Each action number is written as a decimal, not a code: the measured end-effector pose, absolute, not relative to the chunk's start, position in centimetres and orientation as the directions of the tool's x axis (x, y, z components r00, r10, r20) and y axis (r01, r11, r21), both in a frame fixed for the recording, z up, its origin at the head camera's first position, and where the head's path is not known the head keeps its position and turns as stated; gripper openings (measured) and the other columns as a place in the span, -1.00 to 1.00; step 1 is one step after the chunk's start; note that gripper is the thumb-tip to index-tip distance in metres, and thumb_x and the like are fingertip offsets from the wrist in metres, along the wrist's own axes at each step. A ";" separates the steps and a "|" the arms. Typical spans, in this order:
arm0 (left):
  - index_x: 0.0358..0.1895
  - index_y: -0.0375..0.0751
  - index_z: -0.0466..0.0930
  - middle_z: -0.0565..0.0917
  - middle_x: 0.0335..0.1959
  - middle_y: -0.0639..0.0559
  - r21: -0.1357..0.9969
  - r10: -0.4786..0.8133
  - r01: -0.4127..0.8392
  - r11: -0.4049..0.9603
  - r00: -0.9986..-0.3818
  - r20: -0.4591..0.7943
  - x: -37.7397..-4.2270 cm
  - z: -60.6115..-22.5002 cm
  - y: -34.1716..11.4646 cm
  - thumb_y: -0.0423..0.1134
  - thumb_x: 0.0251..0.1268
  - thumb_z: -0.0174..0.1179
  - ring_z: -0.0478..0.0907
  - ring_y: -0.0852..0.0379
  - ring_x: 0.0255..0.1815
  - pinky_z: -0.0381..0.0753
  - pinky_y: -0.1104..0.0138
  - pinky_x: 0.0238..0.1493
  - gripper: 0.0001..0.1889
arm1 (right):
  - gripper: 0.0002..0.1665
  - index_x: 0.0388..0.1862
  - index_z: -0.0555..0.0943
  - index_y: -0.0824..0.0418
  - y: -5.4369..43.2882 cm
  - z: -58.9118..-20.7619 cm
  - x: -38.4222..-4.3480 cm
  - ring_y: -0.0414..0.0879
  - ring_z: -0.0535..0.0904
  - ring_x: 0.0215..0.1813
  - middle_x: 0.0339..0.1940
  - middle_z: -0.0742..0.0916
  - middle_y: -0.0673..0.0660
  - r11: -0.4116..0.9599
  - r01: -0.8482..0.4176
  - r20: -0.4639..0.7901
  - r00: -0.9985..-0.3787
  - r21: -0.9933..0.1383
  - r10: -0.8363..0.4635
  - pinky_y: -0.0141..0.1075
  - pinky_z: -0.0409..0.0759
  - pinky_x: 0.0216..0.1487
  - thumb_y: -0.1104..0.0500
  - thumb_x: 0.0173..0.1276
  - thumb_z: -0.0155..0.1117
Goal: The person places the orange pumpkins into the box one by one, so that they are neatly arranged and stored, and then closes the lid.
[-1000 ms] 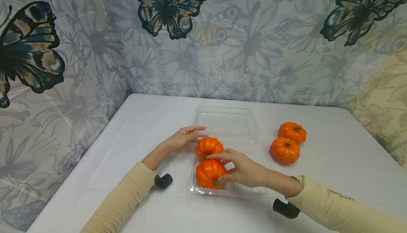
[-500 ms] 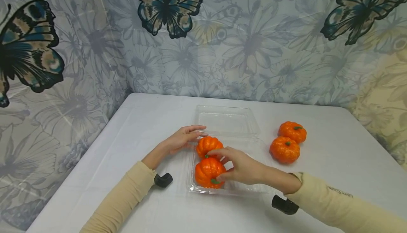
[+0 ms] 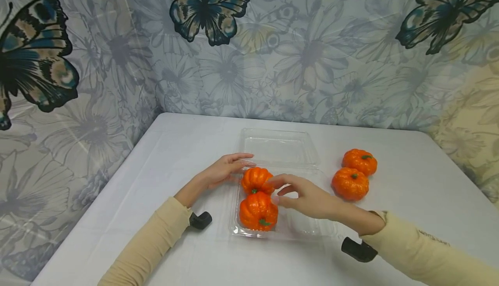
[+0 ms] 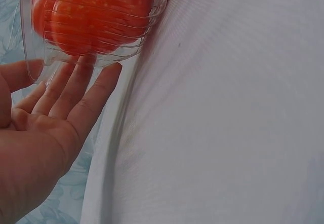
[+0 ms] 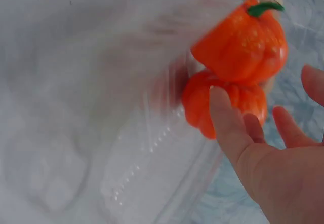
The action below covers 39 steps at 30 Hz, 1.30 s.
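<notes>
Two orange toy pumpkins with green stems sit in the left half of a clear plastic clamshell box (image 3: 300,227). The near pumpkin (image 3: 258,212) touches the far pumpkin (image 3: 256,180). My left hand (image 3: 218,172) rests at the box's left edge; in the left wrist view its fingers stretch along the plastic wall, with the thumb at the rim. My right hand (image 3: 309,197) hovers just right of the pumpkins, fingers loosely extended and holding nothing. In the right wrist view its index fingertip (image 5: 218,95) overlaps one pumpkin; whether it touches cannot be told.
Two more orange pumpkins, a front one (image 3: 350,184) and a back one (image 3: 359,161), lie against each other right of the box. The clear lid (image 3: 278,147) lies folded back behind it. A white-covered table (image 3: 187,143) meets a butterfly-patterned backdrop.
My right hand has let go of the near pumpkin and drawn back slightly right and away. That pumpkin stays in the box, shifted slightly. My left hand has barely moved.
</notes>
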State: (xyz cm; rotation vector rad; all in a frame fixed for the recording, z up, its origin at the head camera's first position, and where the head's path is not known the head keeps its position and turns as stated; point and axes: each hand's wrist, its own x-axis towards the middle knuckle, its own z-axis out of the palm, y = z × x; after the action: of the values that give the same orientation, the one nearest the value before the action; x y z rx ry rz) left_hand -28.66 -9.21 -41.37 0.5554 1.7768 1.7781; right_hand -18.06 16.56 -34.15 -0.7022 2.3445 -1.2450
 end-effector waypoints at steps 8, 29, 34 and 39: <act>0.42 -0.34 0.15 0.41 0.29 -0.26 0.995 0.642 -0.090 0.042 -0.761 -0.096 -28.7 -41.4 -9.2 -0.27 0.52 -0.10 0.39 -0.17 0.25 0.47 0.02 0.11 -0.51 | -0.42 0.31 0.35 0.27 18.4 -33.0 -18.7 0.28 0.38 0.20 0.25 0.42 0.30 0.340 0.016 -0.200 -0.836 -0.940 -0.512 -0.04 0.59 -0.04 -0.02 0.45 0.11; 0.42 -0.31 0.18 0.42 0.28 -0.24 0.994 0.628 -0.095 0.053 -0.771 -0.107 -28.4 -41.3 -9.3 -0.23 0.53 -0.09 0.40 -0.16 0.24 0.49 0.07 0.09 -0.51 | -0.63 0.10 0.51 0.00 26.2 -31.1 -20.5 -0.05 0.55 0.05 0.01 0.59 0.08 -0.029 0.147 -0.125 -0.912 -0.989 -0.390 -0.11 0.57 0.01 -0.06 0.57 -0.19; 0.42 -0.31 0.17 0.42 0.29 -0.23 0.994 0.624 -0.095 0.063 -0.773 -0.113 -28.3 -41.1 -9.4 -0.23 0.53 -0.11 0.39 -0.16 0.25 0.49 0.08 0.09 -0.52 | -0.61 0.12 0.50 -0.02 29.2 -31.8 -20.8 -0.10 0.56 0.04 0.02 0.60 0.02 -0.064 0.115 -0.081 -0.915 -0.991 -0.395 -0.19 0.58 0.00 -0.02 0.60 -0.28; 0.42 -0.29 0.18 0.42 0.29 -0.21 0.992 0.620 -0.103 0.072 -0.775 -0.125 -28.4 -41.2 -9.1 -0.26 0.53 -0.12 0.39 -0.15 0.24 0.49 0.08 0.09 -0.53 | -0.57 0.16 0.47 0.02 32.0 -32.5 -20.9 -0.04 0.58 0.04 0.02 0.61 0.06 -0.135 0.091 -0.026 -0.905 -0.987 -0.425 -0.20 0.57 0.02 0.04 0.62 -0.37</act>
State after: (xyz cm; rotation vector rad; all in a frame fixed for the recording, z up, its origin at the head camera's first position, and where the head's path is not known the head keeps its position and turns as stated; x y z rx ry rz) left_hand -28.36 -9.12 -41.15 0.5120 1.8214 1.7569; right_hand -20.86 31.95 -32.54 -0.3724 1.7985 -2.1030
